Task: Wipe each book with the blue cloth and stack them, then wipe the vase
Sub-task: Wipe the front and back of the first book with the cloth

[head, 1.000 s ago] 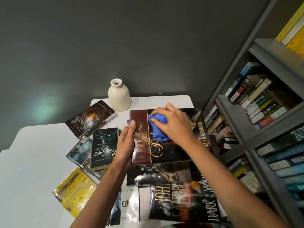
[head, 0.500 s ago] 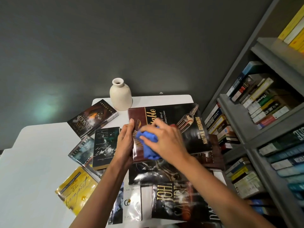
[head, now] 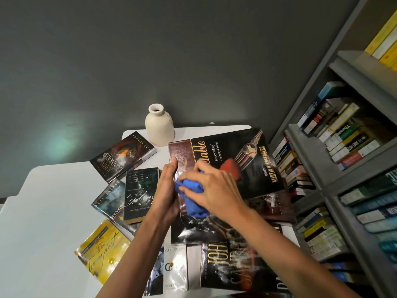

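A large dark hardcover book (head: pixel 240 160) with a maroon spine strip lies tilted on top of other books. My left hand (head: pixel 166 190) grips its spine edge. My right hand (head: pixel 214 190) holds the bunched blue cloth (head: pixel 191 194) and presses it on the lower left part of the cover, close to my left hand. A cream vase (head: pixel 159 127) stands upright just behind the book, near the far table edge. Several other books lie spread on the white table (head: pixel 43 222), among them a yellow one (head: pixel 101 250) and a dark John Connolly one (head: pixel 122 157).
A grey bookshelf (head: pixel 343 168) packed with books rises at the right, close to the table. A dark grey wall stands behind the table. More glossy books (head: pixel 232 267) overlap at the near table edge under my forearms.
My right hand has dragged the blue cloth from the middle of the cover down and left toward the spine. More of the cover's title and the fork picture now show.
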Available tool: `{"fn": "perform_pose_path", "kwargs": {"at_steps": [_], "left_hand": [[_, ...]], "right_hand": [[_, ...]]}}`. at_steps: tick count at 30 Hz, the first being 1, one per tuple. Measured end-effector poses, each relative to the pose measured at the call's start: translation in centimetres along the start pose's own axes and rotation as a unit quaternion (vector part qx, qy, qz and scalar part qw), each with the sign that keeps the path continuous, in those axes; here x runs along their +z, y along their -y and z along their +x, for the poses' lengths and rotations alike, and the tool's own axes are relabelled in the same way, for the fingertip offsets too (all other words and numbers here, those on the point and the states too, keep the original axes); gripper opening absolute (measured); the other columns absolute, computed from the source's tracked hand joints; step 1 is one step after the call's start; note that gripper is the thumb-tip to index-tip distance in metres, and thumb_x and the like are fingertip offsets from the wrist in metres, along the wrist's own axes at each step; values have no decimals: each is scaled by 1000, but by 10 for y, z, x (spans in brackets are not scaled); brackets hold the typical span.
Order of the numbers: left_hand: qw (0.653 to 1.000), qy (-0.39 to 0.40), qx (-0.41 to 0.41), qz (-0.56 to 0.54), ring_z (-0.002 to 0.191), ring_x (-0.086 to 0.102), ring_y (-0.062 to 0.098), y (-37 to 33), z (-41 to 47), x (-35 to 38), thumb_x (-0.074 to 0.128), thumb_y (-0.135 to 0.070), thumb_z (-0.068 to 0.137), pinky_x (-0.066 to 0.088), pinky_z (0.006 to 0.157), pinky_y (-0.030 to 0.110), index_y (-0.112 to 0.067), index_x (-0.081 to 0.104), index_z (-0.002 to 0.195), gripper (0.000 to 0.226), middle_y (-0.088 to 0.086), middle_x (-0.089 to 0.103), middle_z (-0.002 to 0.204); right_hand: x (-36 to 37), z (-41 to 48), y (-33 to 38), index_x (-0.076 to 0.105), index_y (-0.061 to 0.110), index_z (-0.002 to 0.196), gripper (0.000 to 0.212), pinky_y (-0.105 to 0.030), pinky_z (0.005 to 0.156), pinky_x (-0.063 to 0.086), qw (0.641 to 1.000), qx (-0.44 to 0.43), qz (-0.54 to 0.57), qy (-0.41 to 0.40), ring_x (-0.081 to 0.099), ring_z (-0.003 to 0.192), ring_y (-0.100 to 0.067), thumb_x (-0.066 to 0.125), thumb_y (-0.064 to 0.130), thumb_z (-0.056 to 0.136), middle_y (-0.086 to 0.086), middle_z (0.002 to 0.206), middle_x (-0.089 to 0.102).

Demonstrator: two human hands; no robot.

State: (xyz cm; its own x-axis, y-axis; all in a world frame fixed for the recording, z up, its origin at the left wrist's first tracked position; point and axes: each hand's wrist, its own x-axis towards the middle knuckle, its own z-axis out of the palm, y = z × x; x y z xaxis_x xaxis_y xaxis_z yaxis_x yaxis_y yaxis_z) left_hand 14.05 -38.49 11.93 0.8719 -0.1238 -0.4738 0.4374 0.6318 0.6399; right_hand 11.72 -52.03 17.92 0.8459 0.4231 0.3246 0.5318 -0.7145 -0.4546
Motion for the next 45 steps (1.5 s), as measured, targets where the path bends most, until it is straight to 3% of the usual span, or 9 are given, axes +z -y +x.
{"fn": "perform_pose_path", "kwargs": {"at_steps": [4, 8, 13, 21, 25, 32, 39, 43, 45], "left_hand": [[1000, 4, 17, 7, 107, 61, 37, 6, 2, -4, 72, -57, 77, 60, 78, 44, -5, 42, 140, 87, 27, 50, 138], [998, 3, 38, 47, 122, 53, 49, 5, 7, 4, 74, -60, 74, 45, 91, 70, -4, 43, 136, 88, 27, 53, 136], [999, -16, 50, -9, 120, 48, 41, 3, 10, 1, 76, -59, 75, 33, 110, 59, -2, 42, 139, 92, 34, 37, 145], [989, -102, 107, 4, 120, 53, 51, -9, -10, 11, 79, -58, 69, 42, 92, 74, -3, 49, 129, 87, 32, 55, 130], [984, -98, 140, 56, 102, 60, 43, -2, -17, 23, 54, -46, 93, 45, 93, 65, -11, 56, 110, 39, 26, 63, 115], [987, -61, 130, 73, 88, 61, 32, 6, -25, 33, 52, -38, 96, 51, 86, 50, -10, 60, 111, 33, 26, 62, 107], [982, -80, 148, 90, 90, 62, 34, -5, -28, 23, 54, -40, 94, 50, 88, 55, -13, 59, 96, 28, 22, 64, 99], [980, -73, 151, 103, 77, 63, 27, 0, -25, 27, 57, -44, 88, 55, 77, 47, -13, 58, 91, 31, 17, 63, 90], [981, -74, 151, 101, 76, 64, 27, 1, -24, 26, 56, -45, 88, 56, 73, 44, -10, 58, 99, 36, 18, 65, 91]], "right_hand": [[1, -6, -6, 69, 27, 97, 21, -36, 54, 54, 1000, -11, -1, 15, 55, 62, -13, 68, 41, 82, 4, 85, 52], [1, 21, -14, 68, 26, 99, 22, -33, 53, 55, 992, 69, -41, -101, 58, 62, -15, 71, 39, 82, 2, 87, 54], [15, -18, 3, 66, 27, 101, 21, -26, 54, 53, 996, 32, -13, -78, 55, 63, -10, 67, 39, 83, 5, 88, 52], [-27, -35, -78, 68, 25, 101, 21, -32, 49, 50, 949, 228, -78, -202, 59, 66, -16, 62, 39, 86, 2, 91, 55], [4, -11, -32, 68, 27, 100, 24, -22, 52, 52, 974, 144, -64, -163, 58, 64, -9, 60, 42, 83, 5, 91, 57], [-1, 36, -18, 65, 25, 97, 19, -29, 48, 52, 981, 70, -88, -158, 59, 62, -19, 71, 35, 82, -1, 88, 53], [-48, 12, -104, 65, 19, 105, 23, -29, 58, 44, 919, 284, -120, -248, 62, 76, -27, 63, 35, 88, -5, 96, 55], [-19, 15, -56, 69, 22, 97, 19, -14, 51, 26, 951, 187, -95, -227, 55, 61, -16, 70, 34, 82, -2, 86, 56], [-5, 5, -34, 68, 25, 98, 21, -11, 50, 36, 977, 111, -64, -171, 52, 58, -9, 66, 39, 83, 3, 85, 53]]}}
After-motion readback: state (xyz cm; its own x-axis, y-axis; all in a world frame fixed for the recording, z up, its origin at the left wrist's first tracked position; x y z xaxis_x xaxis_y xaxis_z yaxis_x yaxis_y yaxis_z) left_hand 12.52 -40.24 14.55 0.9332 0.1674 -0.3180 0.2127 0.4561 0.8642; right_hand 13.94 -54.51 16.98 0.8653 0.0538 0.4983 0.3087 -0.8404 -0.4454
